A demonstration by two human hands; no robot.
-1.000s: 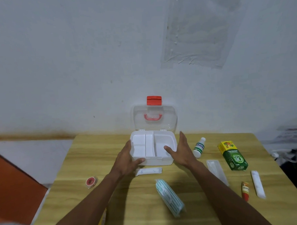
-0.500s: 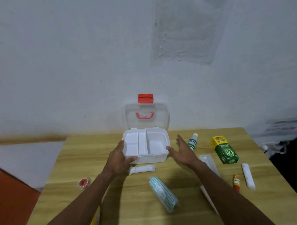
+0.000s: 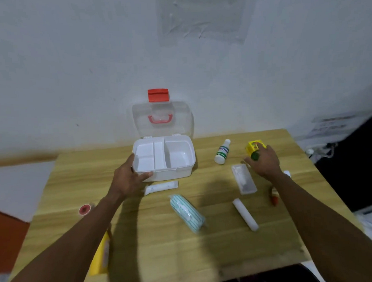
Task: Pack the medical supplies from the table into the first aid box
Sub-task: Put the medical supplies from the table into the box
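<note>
Gripping first aid box (image 3: 171, 174) corner with left hand (image 3: 127, 179); right hand (image 3: 263, 161) hides most of carton (image 3: 252, 146), grip unclear.
Wooden counter (image 3: 164, 259), white wall (image 3: 70, 60); edges blurred.

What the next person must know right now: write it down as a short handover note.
Left hand grips the box at its front left corner; lid open, compartments empty.
Right hand lies over the carton; grip unclear.
On the table: bottle, flat packet, white roll, striped pack, sachet before the box, tape, red tube, yellow pack at the near left edge.
Done: nothing packed. Left: everything, likely the carton first.
</note>
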